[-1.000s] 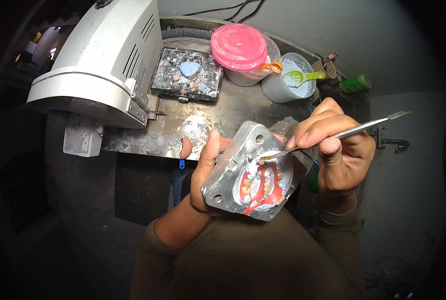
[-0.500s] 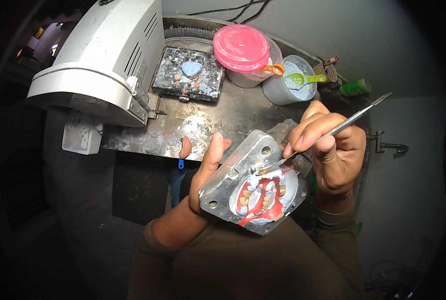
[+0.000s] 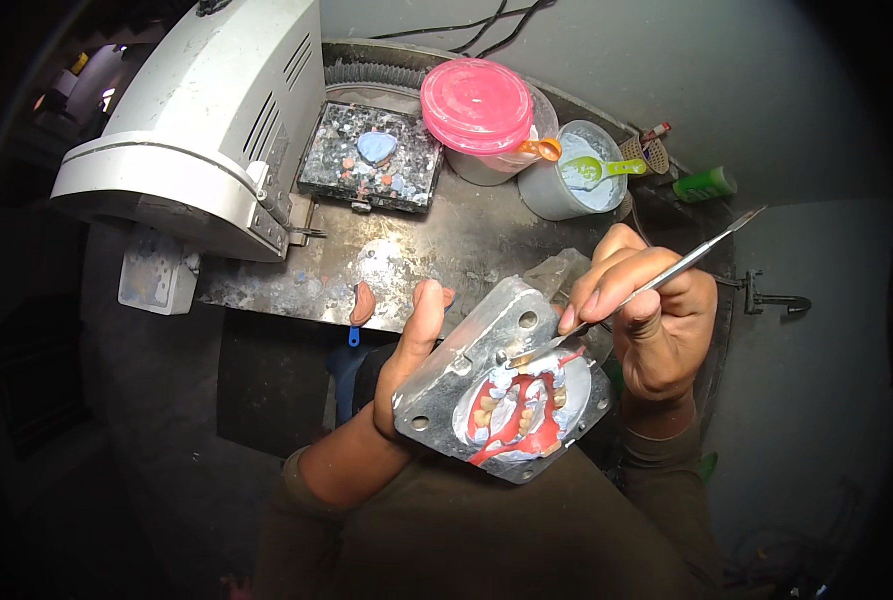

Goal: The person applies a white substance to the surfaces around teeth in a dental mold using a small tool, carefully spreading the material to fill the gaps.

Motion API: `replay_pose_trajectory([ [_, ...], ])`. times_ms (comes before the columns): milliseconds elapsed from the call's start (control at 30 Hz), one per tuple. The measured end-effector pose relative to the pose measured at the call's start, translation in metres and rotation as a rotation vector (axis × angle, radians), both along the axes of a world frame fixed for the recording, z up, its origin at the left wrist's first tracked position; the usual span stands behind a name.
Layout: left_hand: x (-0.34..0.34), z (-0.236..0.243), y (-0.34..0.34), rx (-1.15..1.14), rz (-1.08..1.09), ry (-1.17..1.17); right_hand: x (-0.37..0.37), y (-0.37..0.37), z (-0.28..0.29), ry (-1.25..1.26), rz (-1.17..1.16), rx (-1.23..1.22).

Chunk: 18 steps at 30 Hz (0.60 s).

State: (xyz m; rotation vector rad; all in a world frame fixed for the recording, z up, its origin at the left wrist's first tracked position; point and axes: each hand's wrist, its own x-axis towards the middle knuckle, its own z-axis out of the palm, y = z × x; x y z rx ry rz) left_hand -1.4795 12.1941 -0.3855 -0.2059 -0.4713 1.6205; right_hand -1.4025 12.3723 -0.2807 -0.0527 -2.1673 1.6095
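My left hand (image 3: 407, 365) supports a grey metal dental flask (image 3: 439, 392) from its left side, thumb upright along the edge and the other fingers mostly hidden behind it. Set in the flask is pale plaster with red wax (image 3: 544, 438) and several yellowish teeth; bluish-white plaster bits lie around them. In my right hand (image 3: 662, 325) a slim metal carving tool (image 3: 689, 260) is held like a pen. Its lower blade touches or hovers just over the plaster's upper edge, near a small peg on the flask; contact is hard to tell.
A white machine (image 3: 192, 130) fills the back left. Beside it sit a speckled black box (image 3: 327, 180) with a blue lump, a pink-lidded tub (image 3: 477, 105) and a powder bucket (image 3: 557, 190) with a green scoop. Reddish-brown pieces (image 3: 363, 303) lie at the bench's front edge.
The flask has tilted a little in my left hand and sits slightly lower and further left. My right hand and the carving tool have shifted down and left with it.
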Motion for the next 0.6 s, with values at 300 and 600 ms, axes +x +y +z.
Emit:
replay_pose_trajectory([
  [300, 0.0030, 0.0031, 0.0052, 0.003, 0.013, 0.022, 0.0058, 0.0037, -0.0024, 0.027, -0.017, -0.031],
  [600, 0.0085, 0.0041, 0.0086, 0.123, 0.053, -0.121, 0.0096, 0.0053, -0.0041, 0.032, -0.028, -0.039],
])
